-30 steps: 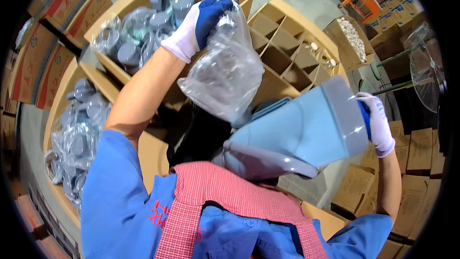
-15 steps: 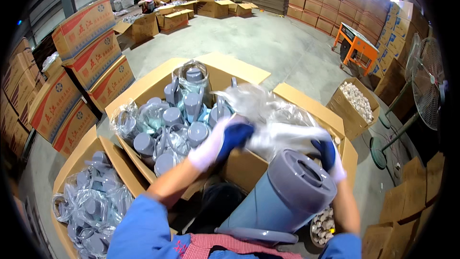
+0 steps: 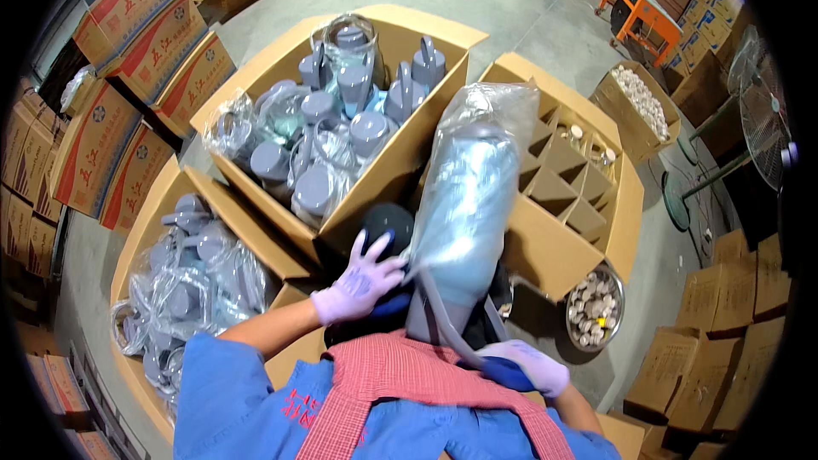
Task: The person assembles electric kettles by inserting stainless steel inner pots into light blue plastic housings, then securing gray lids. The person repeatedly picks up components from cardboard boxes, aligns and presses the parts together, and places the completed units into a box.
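Note:
A blue thermos jug [image 3: 464, 277] with a grey handle [image 3: 443, 324] leans against my lap, its upper part sheathed in a clear plastic bag [image 3: 477, 179] whose end reaches past the jug. My left hand [image 3: 362, 284], in a lilac and blue glove, is beside the bag's lower left edge with fingers spread; its fingertips are close to the film, and contact is hard to tell. Lower right, my gloved right hand [image 3: 521, 364] has its fingers curled at the handle's end, by the apron.
An open carton [image 3: 358, 234] of bagged grey-capped jugs stands ahead left, another [image 3: 141, 230] at the left. A carton with cardboard dividers [image 3: 554, 183] is at the right. A metal bowl [image 3: 569, 324] of small pale parts sits below it. Fans [image 3: 761, 111] stand far right.
The bag, loose between both hands before, now covers the jug's upper part. The jug stands more upright; my left hand has opened and come down beside it, my right hand down to the handle.

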A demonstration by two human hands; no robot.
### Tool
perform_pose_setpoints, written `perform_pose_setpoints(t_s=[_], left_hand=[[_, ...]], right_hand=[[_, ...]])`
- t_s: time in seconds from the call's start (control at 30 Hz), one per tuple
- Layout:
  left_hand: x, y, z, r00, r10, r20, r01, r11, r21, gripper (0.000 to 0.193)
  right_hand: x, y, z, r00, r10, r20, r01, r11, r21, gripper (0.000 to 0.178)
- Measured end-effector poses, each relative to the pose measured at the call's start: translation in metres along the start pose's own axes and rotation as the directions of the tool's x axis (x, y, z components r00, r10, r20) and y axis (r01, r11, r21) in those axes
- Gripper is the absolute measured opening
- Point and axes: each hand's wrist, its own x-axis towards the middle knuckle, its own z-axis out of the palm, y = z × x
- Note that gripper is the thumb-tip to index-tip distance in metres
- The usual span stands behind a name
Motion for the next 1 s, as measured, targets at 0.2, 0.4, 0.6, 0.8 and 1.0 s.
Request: perform_pose_setpoints(t_s=[0.2,0.4,0.6,0.8,1.0], left_hand=[[0.073,0.018,-0.023,0.914,0.001,-0.405,-0.080,0.981,-0.178,0.029],[0.119,-0.074,-0.056,0.732,-0.464,-0.499,-0.105,0.646,-0.756,0.012],[0.142,-0.034,-0.087,0.695,0.390,-0.603,-0.405,0.906,0.120,0.028],[0.233,-0.335,-0.038,0.414,-0.740,-0.530,0.713,0.626,-0.317,0.107],[0.239,-0.444,-0.014,0.475,-0.849,-0.233,0.798,0.527,-0.292,0.039]], right_hand=[[0.036,-0.063,0.022,0.790,-0.335,-0.513,0.091,0.892,-0.442,0.012],[0.038,-0.087,-0.019,0.281,-0.017,-0.960,0.445,0.888,0.115,0.042],[0.124,-0.109,-0.083,0.371,-0.104,-0.923,0.033,0.995,-0.099,0.029],[0.255,-0.114,-0.211,0.574,-0.545,-0.611,0.133,0.798,-0.587,0.026],[0.439,-0.118,-0.311,0.738,-0.494,-0.459,0.087,0.745,-0.661,0.037]])
